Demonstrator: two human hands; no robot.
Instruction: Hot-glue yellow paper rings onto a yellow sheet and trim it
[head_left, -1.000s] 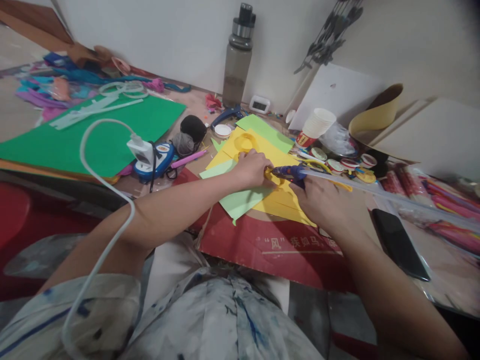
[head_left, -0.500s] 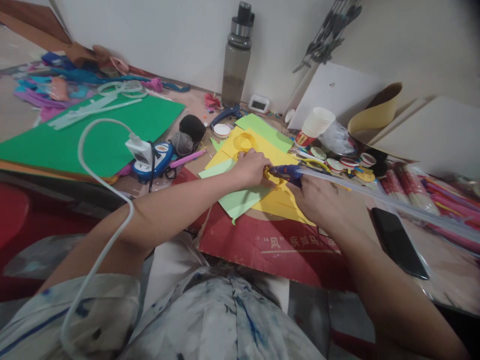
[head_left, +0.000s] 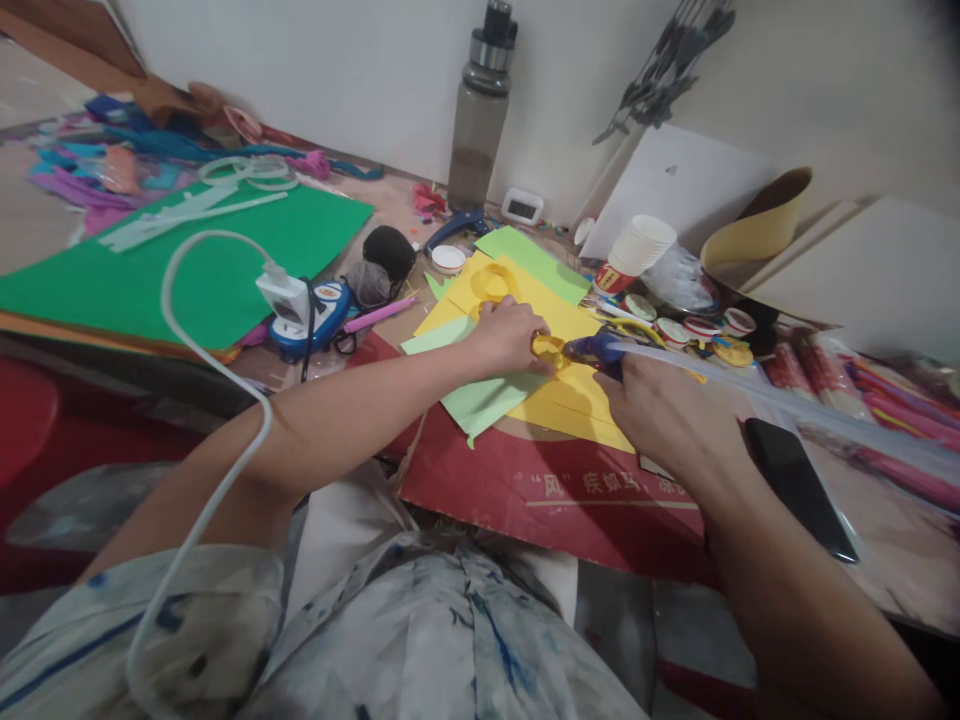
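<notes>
My left hand [head_left: 508, 338] is closed on a small yellow paper piece [head_left: 549, 347] over the stacked sheets. My right hand [head_left: 651, 400] grips a blue glue gun [head_left: 598, 349], its nozzle pointing left at the yellow piece; a long clear stick runs from its back to the right. Under both hands lie yellow paper [head_left: 547, 405] and light green paper [head_left: 480, 405], on a red board [head_left: 555, 500]. A yellow ring [head_left: 496, 283] rests just beyond my left hand.
A tall bottle [head_left: 478, 130] stands at the back near a small clock [head_left: 522, 206]. Stacked paper cups [head_left: 637, 250] and a phone [head_left: 799, 490] are on the right. A white cable [head_left: 244, 390] crosses my left forearm; green sheets [head_left: 172, 280] lie left.
My right hand has drawn the glue gun slightly to the right, so its nozzle sits farther from my left fingers and more of the yellow piece shows. The view has shifted slightly.
</notes>
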